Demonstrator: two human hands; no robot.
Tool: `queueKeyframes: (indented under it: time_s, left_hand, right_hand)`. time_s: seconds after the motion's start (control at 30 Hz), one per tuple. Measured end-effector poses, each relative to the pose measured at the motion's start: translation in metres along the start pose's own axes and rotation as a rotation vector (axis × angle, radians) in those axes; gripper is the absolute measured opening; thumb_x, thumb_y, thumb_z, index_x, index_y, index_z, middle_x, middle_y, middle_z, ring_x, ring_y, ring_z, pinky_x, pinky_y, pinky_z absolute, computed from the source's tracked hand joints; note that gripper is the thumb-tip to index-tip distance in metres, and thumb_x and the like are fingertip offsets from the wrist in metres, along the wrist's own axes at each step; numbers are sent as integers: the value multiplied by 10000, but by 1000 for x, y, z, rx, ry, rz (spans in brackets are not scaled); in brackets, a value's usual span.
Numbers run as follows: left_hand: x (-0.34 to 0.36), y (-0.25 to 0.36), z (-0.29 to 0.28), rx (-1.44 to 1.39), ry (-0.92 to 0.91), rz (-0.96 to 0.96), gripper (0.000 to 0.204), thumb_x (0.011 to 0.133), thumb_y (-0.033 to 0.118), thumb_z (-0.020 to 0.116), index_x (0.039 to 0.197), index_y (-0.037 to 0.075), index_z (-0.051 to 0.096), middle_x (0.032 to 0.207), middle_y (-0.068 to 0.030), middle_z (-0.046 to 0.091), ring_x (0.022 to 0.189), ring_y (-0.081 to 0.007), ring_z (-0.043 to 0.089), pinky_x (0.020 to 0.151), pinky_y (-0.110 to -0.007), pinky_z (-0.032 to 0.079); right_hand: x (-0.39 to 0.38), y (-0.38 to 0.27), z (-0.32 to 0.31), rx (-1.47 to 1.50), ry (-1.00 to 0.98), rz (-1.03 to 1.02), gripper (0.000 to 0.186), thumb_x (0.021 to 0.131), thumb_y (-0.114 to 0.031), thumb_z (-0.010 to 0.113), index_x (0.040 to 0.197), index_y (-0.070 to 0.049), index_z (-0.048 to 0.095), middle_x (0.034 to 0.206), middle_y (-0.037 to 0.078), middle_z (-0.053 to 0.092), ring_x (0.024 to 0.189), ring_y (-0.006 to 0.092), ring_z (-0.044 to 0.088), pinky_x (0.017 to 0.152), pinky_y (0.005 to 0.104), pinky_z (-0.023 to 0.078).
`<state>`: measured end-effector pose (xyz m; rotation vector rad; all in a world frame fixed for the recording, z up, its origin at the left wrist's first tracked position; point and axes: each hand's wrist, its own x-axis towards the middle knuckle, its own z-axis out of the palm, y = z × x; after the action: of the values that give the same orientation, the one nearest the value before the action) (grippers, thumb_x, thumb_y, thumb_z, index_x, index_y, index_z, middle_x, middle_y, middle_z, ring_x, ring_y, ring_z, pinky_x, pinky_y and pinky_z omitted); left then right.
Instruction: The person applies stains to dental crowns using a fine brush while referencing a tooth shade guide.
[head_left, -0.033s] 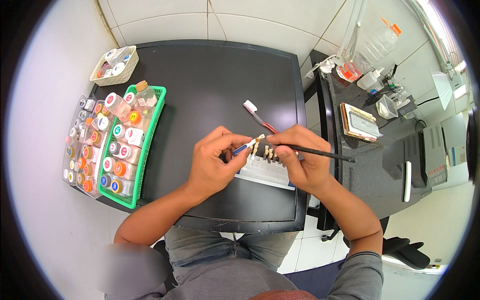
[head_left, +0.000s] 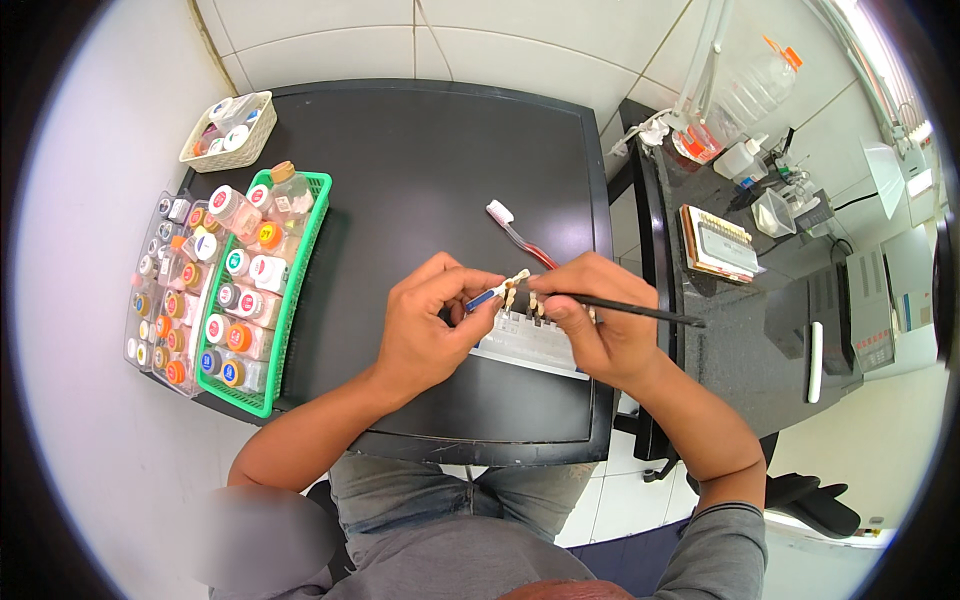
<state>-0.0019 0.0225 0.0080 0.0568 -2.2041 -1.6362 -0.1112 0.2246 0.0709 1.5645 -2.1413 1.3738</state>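
Observation:
My left hand (head_left: 440,310) pinches a small blue-and-white tooth shade tab (head_left: 487,297), its cream tooth-shaped end pointing up and right. Closed around a slim black-handled tool (head_left: 640,307), my right hand (head_left: 605,310) stays just right of the tab; fingers hide the tool's working end. Both hands are above a white shade guide holder (head_left: 525,345), where several tooth-coloured tabs (head_left: 534,303) stand in slots. Behind the right hand a red-and-grey toothbrush (head_left: 520,237) lies on the black table (head_left: 420,170), white bristles away from me.
At the left, a green basket (head_left: 318,225) of capped jars stands beside a clear box (head_left: 135,290) of more jars. A cream basket (head_left: 262,130) sits at the far left corner. The dark side bench (head_left: 730,330) holds another shade guide (head_left: 720,245), bottles and a white bar (head_left: 815,362).
My right hand has shifted very slightly left with the black-handled tool. My left hand and the shade tab look unmoved.

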Motion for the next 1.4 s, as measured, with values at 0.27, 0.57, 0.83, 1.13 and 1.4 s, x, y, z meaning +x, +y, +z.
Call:
queueKeyframes:
  time_s: [0.27,0.57,0.83,1.13,1.4]
  left_hand:
    - [-2,-3,2,-61,2,-48,196,954,-33,788,1148,-16,804,970,-17,629,759,-32,608,621,-203,447]
    - [-1,-5,3,-79,-3,-75,174,961,-24,784,1133,-16,801,944,-12,628,764,-35,601,637,-210,456]
    - [-1,-3,2,-86,0,-86,163,965,-25,781,1127,-29,796,949,-11,631,767,-34,605,643,-206,460]
    - [-1,-5,2,-103,-8,-88,158,972,-28,775,1128,-34,794,953,-11,633,777,-32,617,650,-201,468]
    - [-2,-7,3,-126,-9,-95,154,975,-23,774,1128,-32,793,950,-9,635,771,-36,616,656,-208,471]
  right_hand:
    - [1,-4,2,-43,57,12,41,975,-47,778,1002,-16,778,890,105,763,726,292,685,669,391,536]
    - [0,2,3,-99,63,22,57,971,-57,793,973,-9,763,874,92,763,701,275,679,659,378,533]
    - [0,2,0,-99,81,57,64,991,-56,775,995,8,777,890,100,777,708,269,686,664,375,539]
    - [0,-3,1,-40,70,-9,66,995,-82,784,1004,-17,792,826,95,747,672,242,652,618,368,506]
    - [2,0,2,-93,63,-3,61,982,-58,783,1001,0,789,838,99,751,678,266,652,640,374,517]
